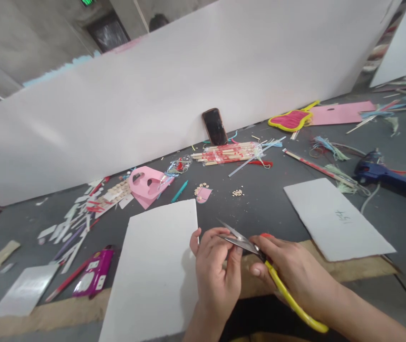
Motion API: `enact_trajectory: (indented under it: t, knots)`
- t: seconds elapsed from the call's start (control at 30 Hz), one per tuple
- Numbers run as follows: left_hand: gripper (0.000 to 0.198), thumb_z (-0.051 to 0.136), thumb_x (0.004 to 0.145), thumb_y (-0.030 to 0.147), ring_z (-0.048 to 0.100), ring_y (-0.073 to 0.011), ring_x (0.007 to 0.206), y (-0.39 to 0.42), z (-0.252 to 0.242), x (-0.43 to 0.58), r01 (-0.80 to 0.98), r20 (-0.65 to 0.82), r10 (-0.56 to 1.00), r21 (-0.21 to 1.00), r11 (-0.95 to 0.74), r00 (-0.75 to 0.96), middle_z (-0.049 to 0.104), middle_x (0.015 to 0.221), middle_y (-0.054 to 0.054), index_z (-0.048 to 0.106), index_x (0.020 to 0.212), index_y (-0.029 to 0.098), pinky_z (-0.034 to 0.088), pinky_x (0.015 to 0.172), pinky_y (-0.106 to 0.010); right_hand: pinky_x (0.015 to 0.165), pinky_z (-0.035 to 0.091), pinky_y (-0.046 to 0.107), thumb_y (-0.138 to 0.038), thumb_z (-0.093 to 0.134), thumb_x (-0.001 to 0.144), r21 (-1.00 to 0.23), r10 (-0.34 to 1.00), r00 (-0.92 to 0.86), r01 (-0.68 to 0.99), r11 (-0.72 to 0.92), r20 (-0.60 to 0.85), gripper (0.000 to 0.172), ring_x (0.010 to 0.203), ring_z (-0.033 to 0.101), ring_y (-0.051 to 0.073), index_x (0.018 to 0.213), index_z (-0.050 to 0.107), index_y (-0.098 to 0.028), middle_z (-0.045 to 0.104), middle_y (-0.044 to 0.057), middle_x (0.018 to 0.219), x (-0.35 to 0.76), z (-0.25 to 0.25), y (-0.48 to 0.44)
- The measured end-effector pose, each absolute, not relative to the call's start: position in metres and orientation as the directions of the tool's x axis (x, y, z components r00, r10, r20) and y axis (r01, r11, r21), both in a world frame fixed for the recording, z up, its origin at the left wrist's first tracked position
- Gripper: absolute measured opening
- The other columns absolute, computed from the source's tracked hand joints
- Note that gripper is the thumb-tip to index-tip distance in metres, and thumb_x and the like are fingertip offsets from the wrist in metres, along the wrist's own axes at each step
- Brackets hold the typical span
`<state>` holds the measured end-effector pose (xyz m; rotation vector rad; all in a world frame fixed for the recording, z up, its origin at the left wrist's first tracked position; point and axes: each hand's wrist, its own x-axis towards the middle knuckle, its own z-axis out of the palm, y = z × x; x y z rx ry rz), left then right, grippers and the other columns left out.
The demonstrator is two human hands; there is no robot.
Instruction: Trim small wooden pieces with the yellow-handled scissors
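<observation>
My right hand (288,266) grips a pair of scissors (288,297) with yellow handles. Their blades are parted and point up and left, across the fingertips of my left hand (217,266). That left hand is closed in a pinch beside the blades; whatever it holds is too small or hidden to make out. Below and left of it lies a large white board (153,266). Just beyond the hands sit a heap of small beige pieces (237,193) and a small pink cut-out (203,195) with more such pieces around it.
A phone (215,126) leans on the white partition (174,80). Packaged sticks (227,153), a teal pen (179,191) and a pink cut sheet (148,185) lie ahead. At right are a white card (338,218) and a blue glue gun (391,173); a magenta box (94,273) is at left.
</observation>
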<state>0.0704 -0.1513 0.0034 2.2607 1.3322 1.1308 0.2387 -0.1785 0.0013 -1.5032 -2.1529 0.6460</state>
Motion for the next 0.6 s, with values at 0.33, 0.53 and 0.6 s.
enact_trajectory:
  t: [0.33, 0.53, 0.6]
  knots:
    - [0.019, 0.048, 0.086, 0.013, 0.06, -0.0211, 0.092, -0.151, 0.0098, 0.0694, 0.617, 0.446, 0.854, 0.602, -0.507, 0.266, 0.069, 0.076, 0.0, 0.059, 0.074, 0.022, 0.025, 0.1, -0.048, 0.069, 0.047, 0.037, -0.053, 0.061, 0.076, -0.533, 0.93, -0.327, 0.764, 0.365, 0.169, 0.055, 0.084, 0.057, 0.026, 0.115, 0.047, -0.017, 0.059, 0.01, 0.092, 0.2379, 0.0043, -0.1787]
    - [0.019, 0.049, 0.084, 0.012, 0.06, -0.0222, 0.093, -0.1504, 0.0082, 0.0687, 0.636, 0.505, 0.824, 0.553, -0.539, 0.259, 0.07, 0.076, 0.0, 0.062, 0.074, 0.022, 0.026, 0.1, -0.047, 0.069, 0.047, 0.036, -0.049, 0.059, 0.079, -0.524, 0.929, -0.321, 0.767, 0.37, 0.186, 0.049, 0.084, 0.058, 0.026, 0.114, 0.048, -0.017, 0.06, 0.01, 0.091, 0.2377, 0.0031, -0.1778]
    - [0.017, 0.051, 0.083, 0.011, 0.061, -0.0221, 0.093, -0.1494, 0.0065, 0.0685, 0.629, 0.538, 0.804, 0.539, -0.56, 0.255, 0.071, 0.076, 0.0, 0.062, 0.074, 0.022, 0.026, 0.1, -0.047, 0.068, 0.047, 0.034, -0.045, 0.056, 0.082, -0.537, 0.93, -0.319, 0.76, 0.367, 0.184, 0.044, 0.083, 0.059, 0.025, 0.115, 0.048, -0.017, 0.06, 0.01, 0.09, 0.2378, 0.0018, -0.1777]
